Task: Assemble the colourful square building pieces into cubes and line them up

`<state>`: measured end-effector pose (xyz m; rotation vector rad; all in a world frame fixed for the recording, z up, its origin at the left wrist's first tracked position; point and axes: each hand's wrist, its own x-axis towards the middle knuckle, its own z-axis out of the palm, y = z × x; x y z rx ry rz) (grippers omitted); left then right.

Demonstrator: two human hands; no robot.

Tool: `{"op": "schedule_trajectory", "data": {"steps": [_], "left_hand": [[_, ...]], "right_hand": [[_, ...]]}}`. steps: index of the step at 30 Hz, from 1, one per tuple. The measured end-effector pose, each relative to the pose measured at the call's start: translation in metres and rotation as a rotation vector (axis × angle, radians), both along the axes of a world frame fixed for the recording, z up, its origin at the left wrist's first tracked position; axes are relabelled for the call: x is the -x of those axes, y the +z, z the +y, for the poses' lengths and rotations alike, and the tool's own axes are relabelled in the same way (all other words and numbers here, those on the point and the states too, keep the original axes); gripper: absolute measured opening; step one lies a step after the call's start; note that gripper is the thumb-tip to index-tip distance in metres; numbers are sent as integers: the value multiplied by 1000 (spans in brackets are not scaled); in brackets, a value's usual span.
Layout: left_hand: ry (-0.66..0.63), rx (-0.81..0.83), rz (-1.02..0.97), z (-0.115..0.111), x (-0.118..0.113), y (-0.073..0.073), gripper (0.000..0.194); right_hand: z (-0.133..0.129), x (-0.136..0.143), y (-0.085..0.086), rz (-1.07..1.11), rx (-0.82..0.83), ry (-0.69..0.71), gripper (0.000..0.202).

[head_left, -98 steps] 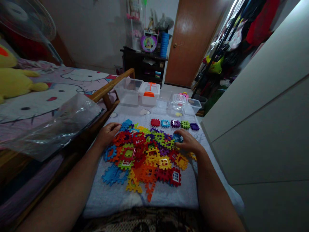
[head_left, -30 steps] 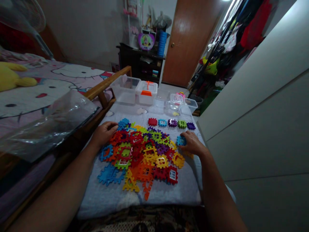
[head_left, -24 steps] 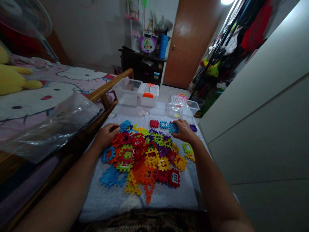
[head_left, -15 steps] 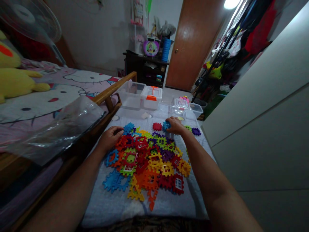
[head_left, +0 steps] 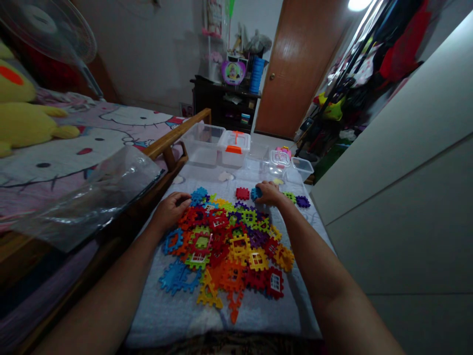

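A heap of colourful plastic interlocking building pieces (head_left: pixel 221 241) with toothed edges lies on the cloth-covered table (head_left: pixel 266 315). My left hand (head_left: pixel 172 211) rests at the heap's left edge, fingers loosely bent and apart, holding nothing. Its fingertips are close to a blue piece (head_left: pixel 199 195); whether they touch it I cannot tell. Beyond the heap, my right hand (head_left: pixel 269 192) has its fingers closed on a blue toothed piece (head_left: pixel 254 194), partly hidden by them. Just left of that lies a red square piece (head_left: pixel 242 193). Green (head_left: pixel 289 197) and purple (head_left: pixel 303 201) pieces lie to the right.
Clear plastic boxes stand at the table's far end: an open one (head_left: pixel 203 145), one with an orange latch (head_left: pixel 234 149), a smaller lidded one (head_left: pixel 280 160). A wooden bed rail (head_left: pixel 177 133) and a clear plastic bag (head_left: pixel 99 192) are left; a white cabinet (head_left: pixel 399 197) stands right.
The whole view has shifted slightly. Both hands keep almost the same place, the right one still on the blue piece beside the red one.
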<state>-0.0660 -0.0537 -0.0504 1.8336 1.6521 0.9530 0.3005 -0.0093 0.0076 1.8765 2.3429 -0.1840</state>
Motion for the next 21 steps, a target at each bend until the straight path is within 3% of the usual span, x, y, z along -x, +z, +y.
{"op": "schedule_trajectory", "data": {"steps": [7, 13, 17, 21], "left_hand": [[3, 4, 7, 0, 0, -1, 46], [-4, -3, -13, -2, -2, 3, 46], [-14, -26, -49, -3, -3, 4, 43], [-22, -74, -69, -2, -3, 1, 39]], "right_hand": [[-1, 4, -2, -6, 2, -18, 53], [-14, 2, 13, 54, -62, -46, 73], [-44, -14, 23, 201, -179, -28, 70], [-88, -40, 16, 302, -222, 62, 55]]}}
